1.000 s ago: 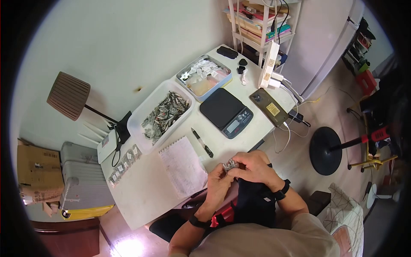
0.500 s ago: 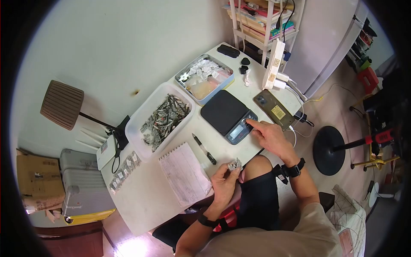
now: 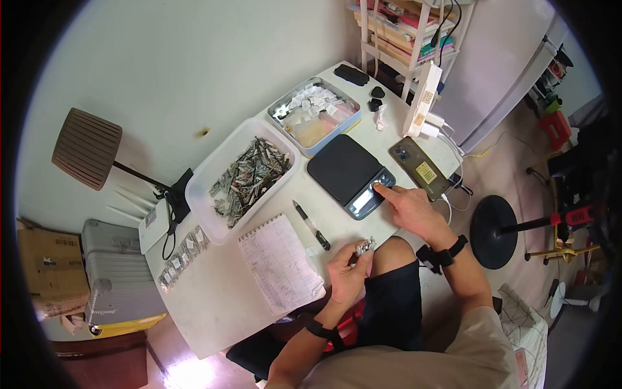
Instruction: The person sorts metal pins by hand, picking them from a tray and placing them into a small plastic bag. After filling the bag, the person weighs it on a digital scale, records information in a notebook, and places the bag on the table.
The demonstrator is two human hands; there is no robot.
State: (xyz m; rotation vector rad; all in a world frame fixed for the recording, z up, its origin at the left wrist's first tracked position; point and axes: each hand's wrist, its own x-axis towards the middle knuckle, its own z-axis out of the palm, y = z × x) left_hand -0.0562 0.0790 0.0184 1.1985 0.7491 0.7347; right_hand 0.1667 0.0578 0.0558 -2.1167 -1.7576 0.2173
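My left hand (image 3: 347,271) is closed around a small bunch of shiny, silvery pieces (image 3: 365,246), perhaps in clear plastic, just off the table's front edge. My right hand (image 3: 414,211) holds nothing; its index finger is stretched out and touches the button panel of a black digital scale (image 3: 343,167). The scale's display (image 3: 363,202) is lit, but I cannot read it. No item rests on the scale's platform. Left of the scale, a pen (image 3: 311,225) lies beside a spiral notebook (image 3: 280,262) with handwriting on its page.
A white plastic tub (image 3: 241,235) of small thin parts stands near the wall, beside a tin (image 3: 327,139) of paper slips. Small filled bags (image 3: 183,258) lie at the left. A phone (image 3: 420,170) and power strip (image 3: 422,97) are at the right, with a lamp (image 3: 87,149) far left.
The scale's display has turned from dim blue to bright white. My left hand has moved slightly right with the silvery pieces, while my right index finger stays on the scale's panel.
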